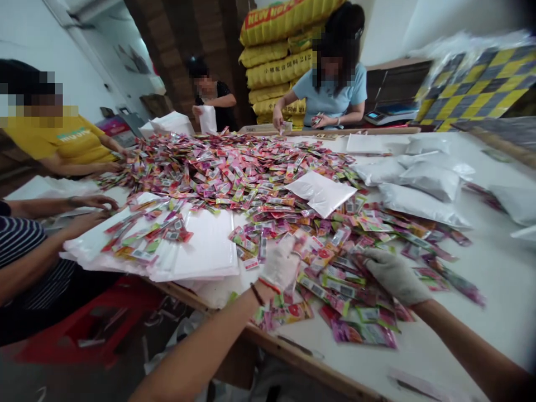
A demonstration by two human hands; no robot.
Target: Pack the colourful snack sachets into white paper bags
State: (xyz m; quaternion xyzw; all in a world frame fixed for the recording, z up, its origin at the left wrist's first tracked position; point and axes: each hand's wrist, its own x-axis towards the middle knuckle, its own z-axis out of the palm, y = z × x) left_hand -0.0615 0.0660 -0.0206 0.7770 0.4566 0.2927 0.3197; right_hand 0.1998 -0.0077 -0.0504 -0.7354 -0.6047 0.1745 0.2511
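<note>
My left hand (pixel 281 263), in a white glove, is at the near side of a large heap of small, colourful plastic packets (pixel 234 167). Its fingers reach among the packets and are smeared by motion, so their grip is unclear. To the right, my right hand (pixel 396 276) wears a greyish glove. Its fingers curl over several packets (pixel 355 268), their tips partly hidden. Between and below both hands lie loose pink, purple and green packets (pixel 364 333). A white bag (pixel 321 193) rests on the heap just beyond my hands.
Flat white bags (pixel 205 245) are stacked on the left, with packets on top. Filled white bags (pixel 431 178) lie at the right of the white table (pixel 452 340). Several people work around it. Yellow sacks (pixel 272 72) stand behind; a red stool (pixel 104 324) is lower left.
</note>
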